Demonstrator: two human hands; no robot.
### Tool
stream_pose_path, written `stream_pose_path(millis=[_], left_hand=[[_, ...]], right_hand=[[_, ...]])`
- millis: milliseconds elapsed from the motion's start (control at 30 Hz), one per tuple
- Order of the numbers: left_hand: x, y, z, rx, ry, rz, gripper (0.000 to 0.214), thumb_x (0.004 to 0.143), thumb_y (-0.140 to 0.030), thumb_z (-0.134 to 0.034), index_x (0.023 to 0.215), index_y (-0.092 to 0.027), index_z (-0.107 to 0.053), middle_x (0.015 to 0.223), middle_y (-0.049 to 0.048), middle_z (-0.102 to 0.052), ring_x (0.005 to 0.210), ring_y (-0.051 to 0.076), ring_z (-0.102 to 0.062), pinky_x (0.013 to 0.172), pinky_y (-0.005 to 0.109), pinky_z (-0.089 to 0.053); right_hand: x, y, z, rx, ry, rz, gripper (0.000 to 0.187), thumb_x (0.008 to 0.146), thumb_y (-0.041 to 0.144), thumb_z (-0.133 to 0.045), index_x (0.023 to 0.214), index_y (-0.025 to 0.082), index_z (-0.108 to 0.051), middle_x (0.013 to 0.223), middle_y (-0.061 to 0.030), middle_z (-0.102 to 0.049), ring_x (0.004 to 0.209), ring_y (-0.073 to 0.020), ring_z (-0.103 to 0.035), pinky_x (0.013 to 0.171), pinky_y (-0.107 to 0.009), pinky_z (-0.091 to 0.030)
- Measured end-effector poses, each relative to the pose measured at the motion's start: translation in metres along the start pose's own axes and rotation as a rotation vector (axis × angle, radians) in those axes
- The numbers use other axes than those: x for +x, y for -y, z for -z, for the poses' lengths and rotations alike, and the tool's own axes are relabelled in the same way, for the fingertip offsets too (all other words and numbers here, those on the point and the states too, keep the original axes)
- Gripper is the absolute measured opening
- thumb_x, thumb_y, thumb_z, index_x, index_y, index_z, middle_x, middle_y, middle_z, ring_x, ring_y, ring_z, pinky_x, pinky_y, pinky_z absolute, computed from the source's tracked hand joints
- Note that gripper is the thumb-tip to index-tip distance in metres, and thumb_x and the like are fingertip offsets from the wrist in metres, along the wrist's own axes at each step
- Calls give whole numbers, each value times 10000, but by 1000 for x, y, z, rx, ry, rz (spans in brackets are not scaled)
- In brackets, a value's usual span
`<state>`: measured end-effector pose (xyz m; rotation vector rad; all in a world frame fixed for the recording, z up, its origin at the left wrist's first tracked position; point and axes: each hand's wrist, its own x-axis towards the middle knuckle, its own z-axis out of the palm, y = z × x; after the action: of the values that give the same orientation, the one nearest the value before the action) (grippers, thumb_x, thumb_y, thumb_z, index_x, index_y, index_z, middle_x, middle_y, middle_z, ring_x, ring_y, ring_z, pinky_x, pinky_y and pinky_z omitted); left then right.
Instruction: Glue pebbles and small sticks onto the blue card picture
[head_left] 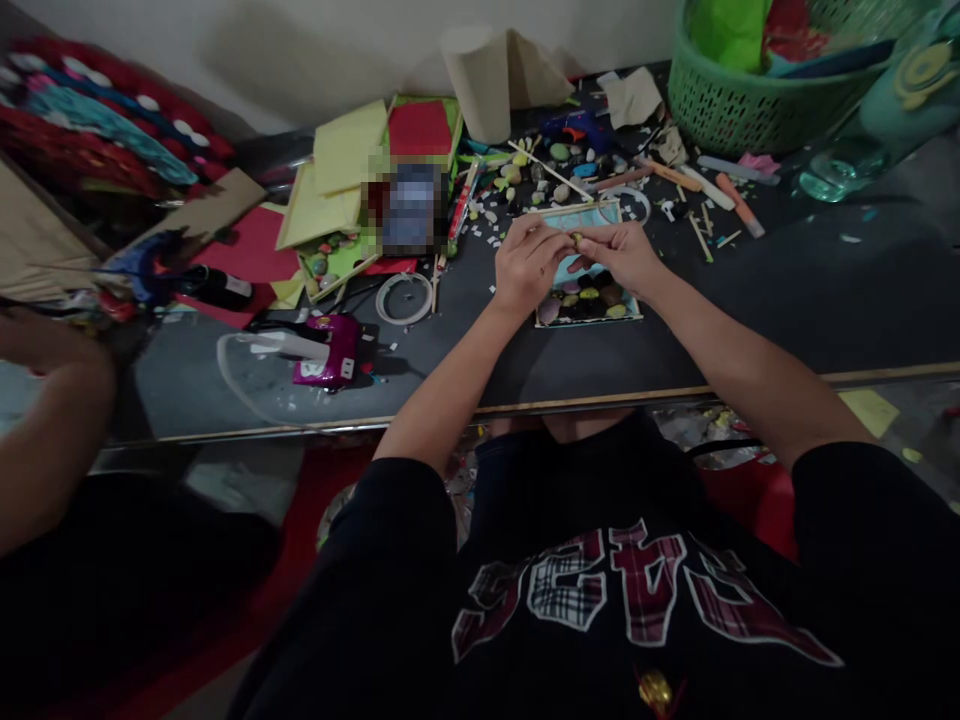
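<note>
Both my hands meet above a stick-edged picture frame (630, 310) with a light blue backing. My left hand (529, 268) is closed, its fingertips at a small yellowish pebble (577, 240). From the other side my right hand (621, 258) pinches the same pebble; fingers cover most of it. Dark, purple and yellow-green pebbles (590, 294) lie along the near side of the picture frame, below my hands. The backing's upper part shows past my fingers.
Behind my hands lie loose pebbles (559, 152), sticks and scraps. A green basket (720, 110) and a clear bottle (829, 170) stand at right. To the left are a phone (411, 210), a tape roll (405, 298), a purple power adapter (337, 350) and another person's arm (52, 430).
</note>
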<state>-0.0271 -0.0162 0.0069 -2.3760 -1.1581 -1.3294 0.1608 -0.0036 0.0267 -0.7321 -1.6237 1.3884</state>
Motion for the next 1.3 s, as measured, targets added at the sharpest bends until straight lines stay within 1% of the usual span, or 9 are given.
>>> stream_pose_path(millis=[100,200,333,433,600,800,967,1100,1300], left_hand=[[2,0,-1,-48,69,52,417,1029,-510,-386,964,-233,-691,941,81,-754,1074,238,-646,1007,443,-513],[3,0,-2,-75,122,93,469,1031,-546,-340,962,-235,-684,969,88,-746,1125,241,-631,1049,452,-492],[5,-1,-1,-81,152,62,512,1030,-575,-303,933,-238,-676,958,75,-741,1143,249,-633,1034,461,-502],[5,-2,0,-56,124,50,503,1035,-553,-302,923,-251,-689,966,54,-753,1118,244,-642,1030,450,-506],[2,-1,-1,-24,77,131,475,1020,-570,-339,1008,-254,-694,994,69,-764,1103,250,-650,1057,476,-489],[3,1,1,42,8,58,304,1002,-479,-472,1049,-296,-710,979,55,-777,1055,248,-672,923,462,-546],[3,3,4,2,96,59,391,1010,-524,-425,1000,-270,-723,967,66,-780,1083,245,-656,1002,481,-519],[4,4,4,-64,184,102,419,998,-573,-394,991,-277,-691,1009,77,-767,1121,249,-635,1061,484,-491],[4,4,6,-81,201,87,390,1007,-553,-390,943,-269,-649,968,67,-738,1114,253,-638,1054,492,-496]], right_hand=[[-1,-2,1,13,-7,-13,557,684,686,-783,931,187,-782,850,-16,-761,703,-127,-726,712,-248,-613],[-2,-6,2,10,-23,-45,609,694,699,-768,1009,177,-769,898,-34,-766,744,-133,-731,736,-255,-612],[-2,-10,3,-9,-14,-26,635,703,710,-758,1057,183,-766,914,-37,-764,793,-155,-733,774,-295,-617],[0,-9,2,-15,-22,-16,657,699,727,-747,1075,188,-760,876,-28,-756,794,-154,-738,761,-280,-609],[3,-6,-1,-13,-58,-46,662,711,744,-720,1112,218,-746,920,-31,-763,793,-145,-743,733,-250,-604],[2,-3,-3,-13,-51,-20,668,671,764,-732,1068,228,-766,894,-20,-763,767,-152,-743,716,-265,-602],[-1,6,-5,-35,-58,-39,657,633,744,-769,996,196,-778,925,-40,-771,727,-154,-727,748,-301,-611],[-3,8,-5,-58,-45,-40,558,681,685,-783,936,188,-776,845,-29,-755,735,-157,-719,744,-303,-608],[-3,2,-5,-51,-44,-47,536,710,670,-778,946,189,-767,851,-21,-750,734,-147,-710,741,-293,-609]])
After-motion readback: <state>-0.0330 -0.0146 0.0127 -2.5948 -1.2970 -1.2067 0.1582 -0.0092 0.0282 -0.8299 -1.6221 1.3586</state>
